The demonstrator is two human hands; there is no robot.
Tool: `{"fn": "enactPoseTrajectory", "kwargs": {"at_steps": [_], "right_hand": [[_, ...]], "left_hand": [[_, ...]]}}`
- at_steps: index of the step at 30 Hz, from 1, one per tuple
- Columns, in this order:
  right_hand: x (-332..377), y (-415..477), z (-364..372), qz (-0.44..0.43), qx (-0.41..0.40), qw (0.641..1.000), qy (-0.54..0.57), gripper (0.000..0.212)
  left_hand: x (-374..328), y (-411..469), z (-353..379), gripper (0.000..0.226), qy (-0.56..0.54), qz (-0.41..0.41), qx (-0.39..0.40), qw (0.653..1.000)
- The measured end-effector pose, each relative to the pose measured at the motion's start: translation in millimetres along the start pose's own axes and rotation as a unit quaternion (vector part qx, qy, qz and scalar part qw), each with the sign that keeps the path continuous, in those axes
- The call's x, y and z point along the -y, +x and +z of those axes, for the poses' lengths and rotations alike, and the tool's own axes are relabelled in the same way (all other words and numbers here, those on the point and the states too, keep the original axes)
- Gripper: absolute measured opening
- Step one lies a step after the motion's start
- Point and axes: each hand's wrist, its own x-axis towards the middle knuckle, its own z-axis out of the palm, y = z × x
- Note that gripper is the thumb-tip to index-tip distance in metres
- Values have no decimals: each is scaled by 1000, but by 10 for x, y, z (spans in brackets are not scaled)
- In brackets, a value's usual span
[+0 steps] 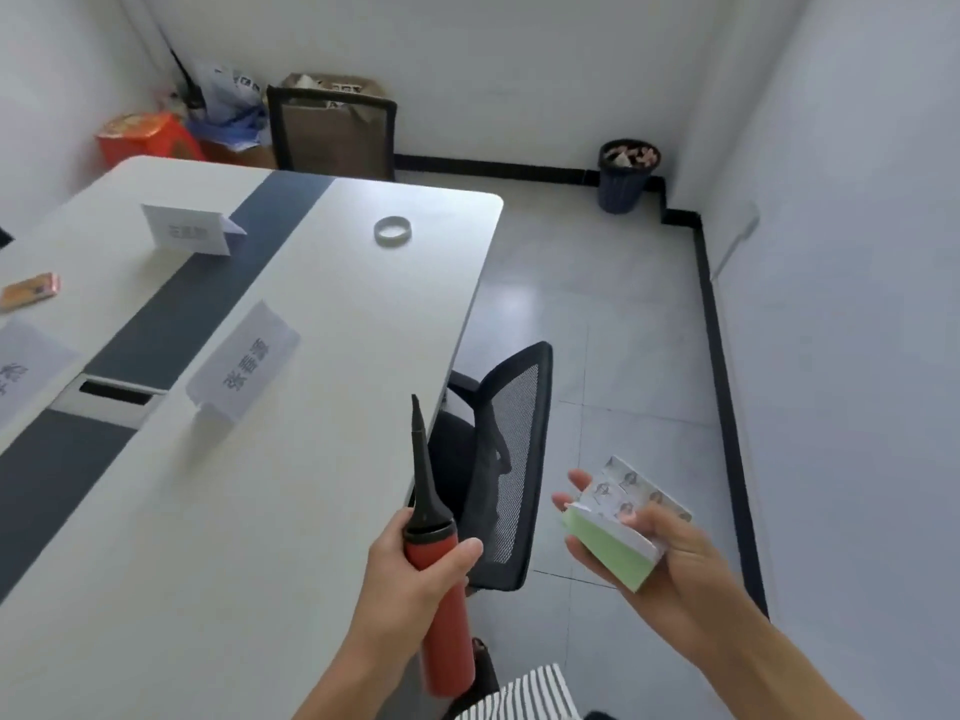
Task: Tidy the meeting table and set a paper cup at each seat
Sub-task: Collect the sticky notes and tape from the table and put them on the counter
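Observation:
My left hand [410, 574] grips a red hand pump [447, 626] with a black pointed nozzle, held over the near right edge of the white meeting table [291, 511]. My right hand [660, 558] holds a small green-and-white box [618, 532] out over the floor, right of the table. On the table lie a roll of clear tape [393, 231], two folded paper name cards [244, 361] [189, 231] and a small orange packet [28, 291] at the left edge. No paper cup is in view.
A black mesh chair [498, 470] is tucked at the table's right side, another [332, 135] at the far end. A dark waste bin [626, 174] full of rubbish stands by the back wall. Boxes and bags [208, 122] pile in the far left corner.

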Motion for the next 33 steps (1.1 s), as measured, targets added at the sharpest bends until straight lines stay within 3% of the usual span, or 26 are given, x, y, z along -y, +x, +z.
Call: {"fn": "enactPoseTrajectory", "kwargs": {"at_steps": [4,9,14,23,33], "right_hand": [[495,105,-463,-58,-57,997,-18,57],[1034,303,-1135,-56,-149,986,-46,44],[1913,770,-1764,-56,-183,976,-103,63],[3636,1741,-1955,-75,-131,962,-229,64],[4401,3272,-1221,-70,-70,920,-380,51]], "left_hand": [[-332,492,381,25,46,8,36,998],[-630,1088,959,26,84,15,46,995],[-939,1588,1790,26,69,0,11,998],[-1479,2258,2777,28,22,-12,-38,999],[-1658,3632,2751,28,-2,-48,-160,986]]}}
